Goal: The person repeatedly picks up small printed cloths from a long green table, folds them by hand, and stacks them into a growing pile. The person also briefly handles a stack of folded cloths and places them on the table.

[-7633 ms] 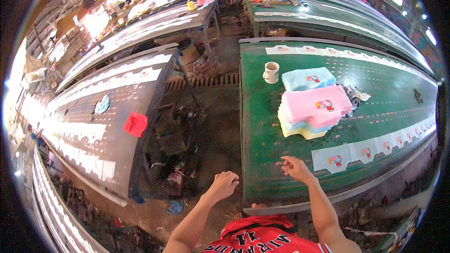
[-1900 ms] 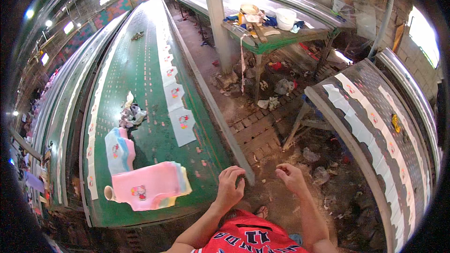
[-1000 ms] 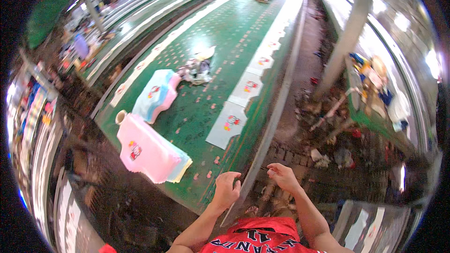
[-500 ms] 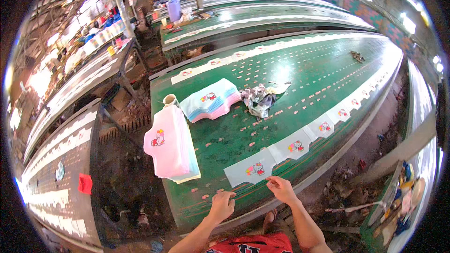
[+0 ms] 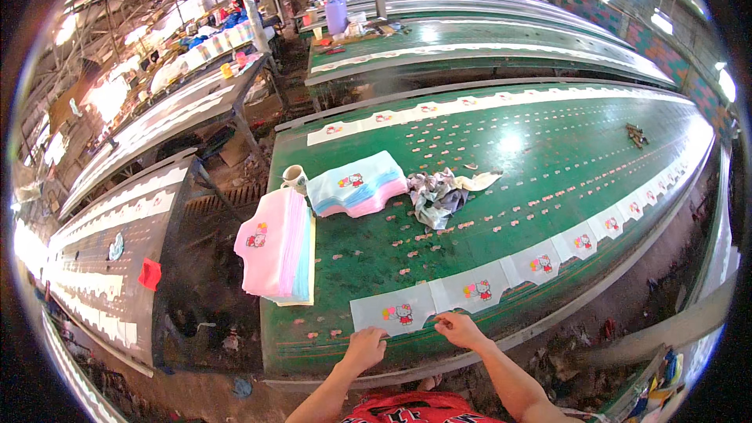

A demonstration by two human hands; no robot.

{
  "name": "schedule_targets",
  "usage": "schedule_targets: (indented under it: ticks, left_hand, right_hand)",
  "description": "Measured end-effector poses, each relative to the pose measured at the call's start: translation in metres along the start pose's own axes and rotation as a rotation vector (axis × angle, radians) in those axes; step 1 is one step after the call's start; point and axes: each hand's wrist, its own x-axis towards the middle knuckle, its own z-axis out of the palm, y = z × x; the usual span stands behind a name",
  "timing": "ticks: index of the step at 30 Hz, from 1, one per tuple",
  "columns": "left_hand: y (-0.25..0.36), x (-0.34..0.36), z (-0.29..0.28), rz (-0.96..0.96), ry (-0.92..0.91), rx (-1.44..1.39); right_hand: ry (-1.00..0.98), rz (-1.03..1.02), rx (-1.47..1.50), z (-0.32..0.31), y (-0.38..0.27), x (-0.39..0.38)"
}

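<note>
A row of pale, cut fabric pieces with a cartoon print runs along the near edge of the green table. At its left end lies the nearest printed fabric piece, flat on the surface. My left hand is closed, fingertips at that piece's near-left corner. My right hand pinches at its near-right corner, thumb and forefinger together. The fingertips partly hide the cloth's edge. Left of the row stand a pink-topped stack of printed pieces and a blue-topped stack.
A mug stands behind the stacks, beside a crumpled rag. Another strip of printed pieces lines the table's far edge. A small dark heap lies at far right. A dark table with a red cloth is at left.
The view has shifted. My left hand has come up to the nearest piece's near-left corner; it was just below it before. My right hand stays at the near-right corner.
</note>
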Motion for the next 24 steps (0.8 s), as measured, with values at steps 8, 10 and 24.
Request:
schedule_targets:
  ticks: [8,10,24]
  left_hand:
    - [-0.085,0.012,0.028,-0.072,0.175,-0.007]
    - [-0.100,0.022,0.036,-0.110,0.221,0.012]
    - [-0.097,0.047,0.036,-0.134,0.453,0.304]
  right_hand:
    - [0.040,-0.162,-0.148,0.026,0.006,0.053]
    - [0.105,-0.213,-0.314,0.033,0.011,0.065]
    - [0.276,-0.410,-0.549,0.054,0.028,0.099]
